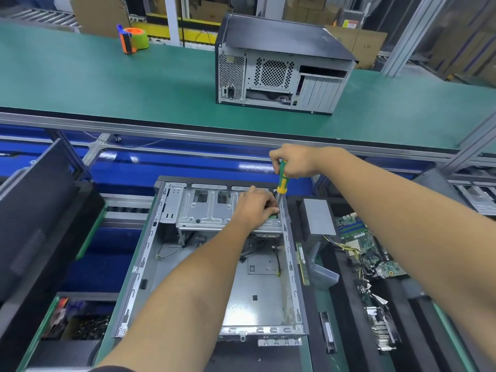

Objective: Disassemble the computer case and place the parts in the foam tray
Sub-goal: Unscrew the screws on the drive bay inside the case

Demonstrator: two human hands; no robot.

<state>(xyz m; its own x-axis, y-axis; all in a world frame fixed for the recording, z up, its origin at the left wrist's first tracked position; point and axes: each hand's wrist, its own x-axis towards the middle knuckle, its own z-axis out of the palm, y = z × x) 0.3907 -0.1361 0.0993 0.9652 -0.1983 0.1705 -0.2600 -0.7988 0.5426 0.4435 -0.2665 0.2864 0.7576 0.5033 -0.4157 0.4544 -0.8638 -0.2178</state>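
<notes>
Head view looks down on an opened computer case (212, 264) lying flat on the counter (319, 299), side panel off, near the front edge. The right hand (296, 162) has its fingers curled round the green and yellow handle of a screwdriver (281, 178), held nearly upright with the tip down at the far right corner of the case. The left hand (255, 204) rests on the metal drive cage (204, 208) at the far end of the case, fingers bent and pinching something small beside the screwdriver tip; what it is cannot be told. Just right of the case sits the black foam tray (346, 296), holding a motherboard (367, 245), a grey power supply (318, 217) and loose cables. A second, closed computer case (279, 65) stands on the green belt (107, 84) beyond
</notes>
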